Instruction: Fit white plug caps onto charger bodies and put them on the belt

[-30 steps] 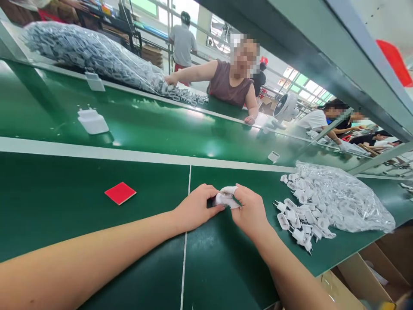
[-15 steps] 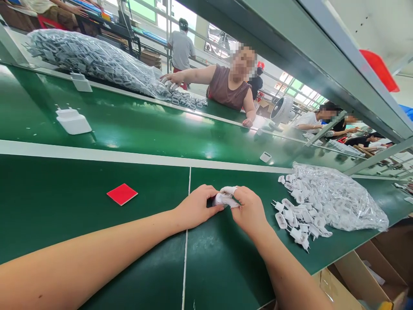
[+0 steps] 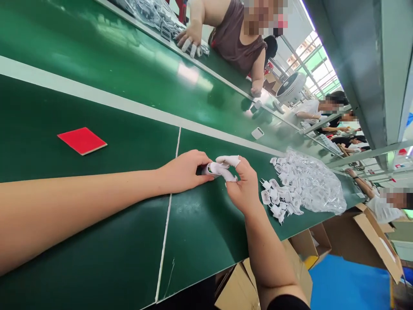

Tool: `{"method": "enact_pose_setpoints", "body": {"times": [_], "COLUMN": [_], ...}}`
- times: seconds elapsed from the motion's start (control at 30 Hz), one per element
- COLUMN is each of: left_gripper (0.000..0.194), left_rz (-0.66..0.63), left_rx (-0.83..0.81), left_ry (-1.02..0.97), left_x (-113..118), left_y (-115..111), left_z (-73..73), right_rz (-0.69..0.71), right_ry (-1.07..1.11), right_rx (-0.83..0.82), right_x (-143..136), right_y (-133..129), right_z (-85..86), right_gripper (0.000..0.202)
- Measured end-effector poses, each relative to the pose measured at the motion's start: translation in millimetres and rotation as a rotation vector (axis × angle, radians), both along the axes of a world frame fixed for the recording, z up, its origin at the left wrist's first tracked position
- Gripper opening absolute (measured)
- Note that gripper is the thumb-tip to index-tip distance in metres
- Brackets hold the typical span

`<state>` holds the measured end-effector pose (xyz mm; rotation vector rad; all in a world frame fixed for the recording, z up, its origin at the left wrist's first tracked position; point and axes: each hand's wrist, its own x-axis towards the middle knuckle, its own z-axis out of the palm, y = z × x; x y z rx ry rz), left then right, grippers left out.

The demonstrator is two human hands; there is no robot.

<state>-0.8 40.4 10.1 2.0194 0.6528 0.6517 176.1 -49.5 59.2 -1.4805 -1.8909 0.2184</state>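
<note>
My left hand (image 3: pixel 190 171) is closed around a white charger housing (image 3: pixel 210 169) just above the green table. Something green shows inside the housing's open end. My right hand (image 3: pixel 240 178) is bent in a pinch at that end, its fingertips meeting the housing. White covers sit on at least two of its fingers. What lies between these fingers, if anything, is hidden. To the right of my right hand is a pile of white plug pieces with pins (image 3: pixel 280 193), spilling from a clear plastic bag (image 3: pixel 319 185).
A red square card (image 3: pixel 82 141) lies on the green table (image 3: pixel 122 241) at left. Beyond the pale strip, a small white housing (image 3: pixel 257 133) rests on the green belt. Across it, a co-worker's hand (image 3: pixel 191 41) touches grey parts. Cardboard boxes (image 3: pixel 240 288) stand below the table edge.
My view has turned and tilted to the right, so boxes and a blue floor area now show. The housing's green inside has become visible. Both hands keep their grip.
</note>
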Motion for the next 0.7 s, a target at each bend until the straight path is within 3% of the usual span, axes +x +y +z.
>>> {"method": "enact_pose_setpoints", "body": {"times": [0.37,0.7], "left_gripper": [0.035,0.037], "left_rz": [0.008,0.026], "left_rx": [0.000,-0.021], "left_ry": [0.033,0.001], "left_x": [-0.1,1.9], "left_y": [-1.2,-3.4], "left_z": [2.9,0.7], "right_rz": [0.023,-0.048], "right_ry": [-0.169,-0.332], "right_rx": [0.040,0.130], "right_x": [3.6,3.6], "right_y": [6.8,6.5], "right_z": [-8.2,-17.4], "right_gripper": [0.034,0.040]}}
